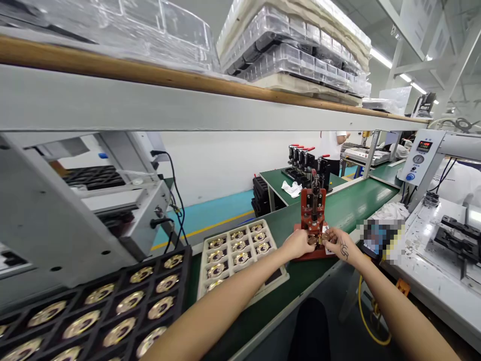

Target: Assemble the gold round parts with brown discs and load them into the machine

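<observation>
Hands meet at base of small red metal press fixture (313, 210) standing upright on green conveyor belt (353, 205). Left hand (298, 244) and right hand (338, 243) both pinch small round brass-coloured part (318, 238) between fingertips, part sitting at fixture's foot, right between the two hands. Fingers curled tight on it; small tattoo on right hand's back. Just left of left forearm, cream plastic compartment tray (240, 250) holds gold ring-shaped parts, one per pocket; near-end pockets hidden by arm. Further left, black plastic compartment tray (112, 306) likewise filled with gold ring parts. White control box (419, 155) at right has red digit display, digits too small to read. Clear plastic trays (293, 50) stacked on overhead shelf.
</observation>
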`<act>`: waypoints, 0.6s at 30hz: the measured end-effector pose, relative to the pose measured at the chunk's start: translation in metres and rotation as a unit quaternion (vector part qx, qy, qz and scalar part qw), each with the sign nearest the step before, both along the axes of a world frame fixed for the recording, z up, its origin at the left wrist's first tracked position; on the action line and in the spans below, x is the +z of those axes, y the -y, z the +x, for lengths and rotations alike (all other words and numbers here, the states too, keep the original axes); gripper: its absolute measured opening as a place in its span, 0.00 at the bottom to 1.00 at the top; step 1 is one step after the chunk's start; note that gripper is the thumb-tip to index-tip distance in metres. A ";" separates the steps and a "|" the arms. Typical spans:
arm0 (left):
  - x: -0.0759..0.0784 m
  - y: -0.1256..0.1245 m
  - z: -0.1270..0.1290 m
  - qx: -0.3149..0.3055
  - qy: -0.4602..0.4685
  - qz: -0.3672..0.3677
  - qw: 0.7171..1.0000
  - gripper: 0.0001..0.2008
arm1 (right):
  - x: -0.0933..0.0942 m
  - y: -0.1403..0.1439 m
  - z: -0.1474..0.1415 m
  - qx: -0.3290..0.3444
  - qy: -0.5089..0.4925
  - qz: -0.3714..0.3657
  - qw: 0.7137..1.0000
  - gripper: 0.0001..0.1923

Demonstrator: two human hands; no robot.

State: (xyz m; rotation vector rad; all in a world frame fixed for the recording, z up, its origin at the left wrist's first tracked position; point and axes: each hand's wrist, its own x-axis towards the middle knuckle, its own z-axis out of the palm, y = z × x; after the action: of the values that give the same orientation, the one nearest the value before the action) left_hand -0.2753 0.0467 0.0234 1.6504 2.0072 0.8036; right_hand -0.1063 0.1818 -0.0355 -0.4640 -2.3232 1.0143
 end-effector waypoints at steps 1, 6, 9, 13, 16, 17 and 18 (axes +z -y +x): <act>0.000 0.004 -0.002 0.002 0.002 0.006 1.000 0.08 | -0.002 -0.002 -0.003 0.006 0.009 0.002 1.000 0.09; 0.012 0.040 -0.021 0.012 0.018 0.017 1.000 0.12 | -0.001 -0.002 -0.028 0.057 0.051 0.025 0.997 0.12; 0.031 0.071 -0.038 0.034 0.022 0.038 0.998 0.17 | 0.006 0.004 -0.037 0.097 0.063 0.037 0.993 0.13; 0.052 0.122 -0.054 0.084 0.151 0.070 0.983 0.23 | 0.026 0.004 -0.023 0.093 0.055 0.045 0.993 0.14; 0.064 0.156 -0.055 0.123 0.254 0.090 0.955 0.27 | 0.063 -0.013 -0.016 0.044 0.010 0.043 0.998 0.22; 0.069 0.163 -0.052 0.134 0.263 0.103 0.950 0.28 | 0.082 -0.019 -0.019 0.021 -0.018 0.042 0.999 0.25; 0.074 0.167 -0.048 0.140 0.263 0.115 0.948 0.28 | 0.103 -0.025 -0.025 0.000 -0.049 0.041 0.998 0.28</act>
State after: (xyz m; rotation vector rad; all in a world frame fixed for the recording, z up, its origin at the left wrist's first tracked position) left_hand -0.3233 -0.1205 0.0976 1.0982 1.8209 1.4536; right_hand -0.1313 0.2069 0.0677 -0.3720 -2.2674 0.9171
